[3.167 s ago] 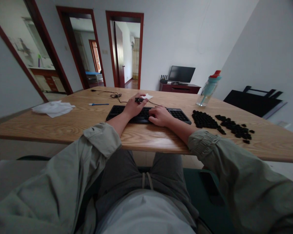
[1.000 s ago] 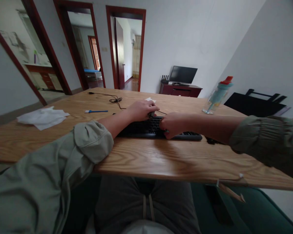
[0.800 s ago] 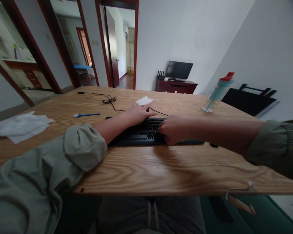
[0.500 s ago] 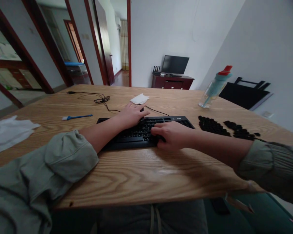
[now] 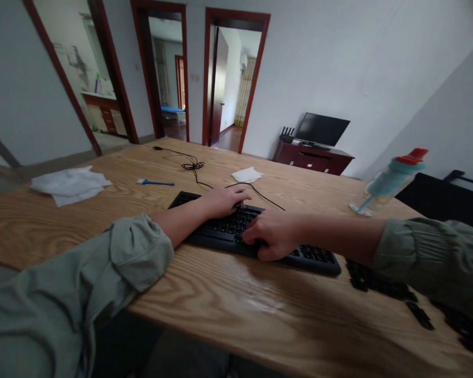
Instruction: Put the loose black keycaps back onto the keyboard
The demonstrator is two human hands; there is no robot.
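Observation:
A black keyboard (image 5: 216,242) lies on the wooden table, angled, with bare-looking key positions in its middle. My left hand (image 5: 224,202) rests on its upper part, fingers bent around a small dark thing I cannot identify. Lower down, over the middle of the keyboard, my right hand (image 5: 274,233) is curled with thumb and forefinger pinched together. Whatever the right fingertips hold is hidden. Small black pieces, seemingly keycaps (image 5: 378,281), lie in groups to the right, partly covered by my right forearm.
Crumpled white tissue (image 5: 69,184) and a blue-handled brush (image 5: 157,183) lie on the left. Behind the keyboard are its coiled cable (image 5: 192,166) and a folded white tissue (image 5: 247,175). A clear bottle with a red-topped lid (image 5: 394,181) stands at the right.
The view has swung left and tilted, so the table's contents sit further right in the picture. Both hands stay at the keyboard, and the right remains curled over its middle keys.

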